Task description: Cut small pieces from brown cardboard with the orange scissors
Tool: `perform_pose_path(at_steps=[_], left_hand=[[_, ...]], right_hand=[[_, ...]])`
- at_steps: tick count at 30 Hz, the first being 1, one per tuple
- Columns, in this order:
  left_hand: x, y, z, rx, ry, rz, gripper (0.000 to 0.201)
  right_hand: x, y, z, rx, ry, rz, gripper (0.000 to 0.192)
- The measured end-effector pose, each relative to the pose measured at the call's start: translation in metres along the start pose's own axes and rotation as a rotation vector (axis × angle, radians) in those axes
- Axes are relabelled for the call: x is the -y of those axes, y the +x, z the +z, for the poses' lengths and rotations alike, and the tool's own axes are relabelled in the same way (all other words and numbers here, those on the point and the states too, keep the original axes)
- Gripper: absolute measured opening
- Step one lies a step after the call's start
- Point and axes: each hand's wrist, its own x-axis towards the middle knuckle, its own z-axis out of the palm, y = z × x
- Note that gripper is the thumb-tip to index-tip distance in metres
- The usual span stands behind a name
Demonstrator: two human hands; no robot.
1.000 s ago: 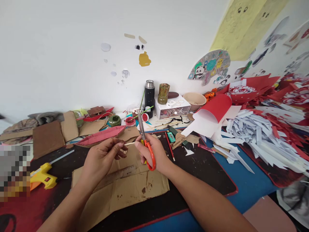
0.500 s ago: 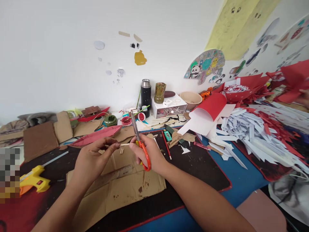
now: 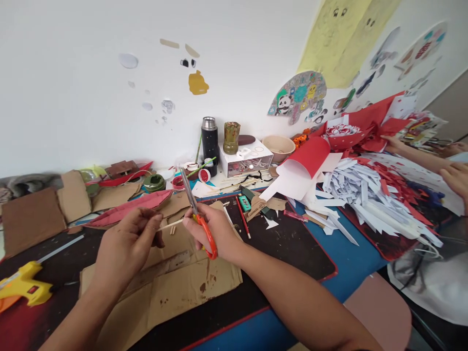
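Between finger and thumb, my left hand [image 3: 126, 243] pinches one end of a thin pale wooden stick [image 3: 171, 224]. My right hand [image 3: 215, 231] is wrapped around orange-handled scissors [image 3: 189, 191], whose blades point up and away from the stick. The right thumb and fingertips also meet the stick's other end. Below both hands lies a folded, stained cardboard sheet [image 3: 190, 292], with a ruler [image 3: 170, 264] on it. A couple of short stick pieces [image 3: 173, 230] rest on the cardboard just behind the held stick.
A yellow glue gun [image 3: 31, 285] lies at the left. Right of the cardboard are a red pencil [image 3: 243, 219] and an eraser [image 3: 244, 203]. A black thermos [image 3: 209, 141] stands by the wall. White paper strips [image 3: 358, 190] are heaped rightward, near another person's hand [image 3: 455, 176].
The view has turned a little to the right, so things appear shifted left. More of the other person's arms shows. Both my hands keep their holds on the stick and scissors.
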Motion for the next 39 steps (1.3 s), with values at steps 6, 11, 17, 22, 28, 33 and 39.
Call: perform_pose_path(at_steps=[6,11,17,22,28,33,39], left_hand=[[0.0,0.003,-0.001,-0.031,0.009,0.0,0.033],[0.004,0.005,-0.002,-0.025,-0.11,-0.012,0.039],[0.014,0.007,0.0,-0.072,-0.088,0.059,0.044],[0.015,0.009,-0.005,-0.087,-0.178,0.053,0.04],[0.023,0.013,-0.014,0.104,-0.133,0.118,0.037],[0.028,0.017,-0.016,0.186,-0.133,0.138,0.033],[0.022,0.016,-0.016,0.272,-0.099,0.131,0.032]], right_hand=[[0.003,-0.004,0.006,0.038,0.003,0.009,0.025],[0.005,0.001,-0.001,-0.031,0.059,0.02,0.029],[0.008,0.003,-0.002,-0.037,0.042,0.021,0.033],[0.005,0.004,-0.001,-0.044,0.018,0.011,0.035],[0.006,0.004,-0.001,-0.037,0.031,-0.005,0.035],[0.009,0.003,0.0,-0.034,-0.015,0.011,0.032],[0.004,0.003,0.0,-0.031,-0.019,0.009,0.03]])
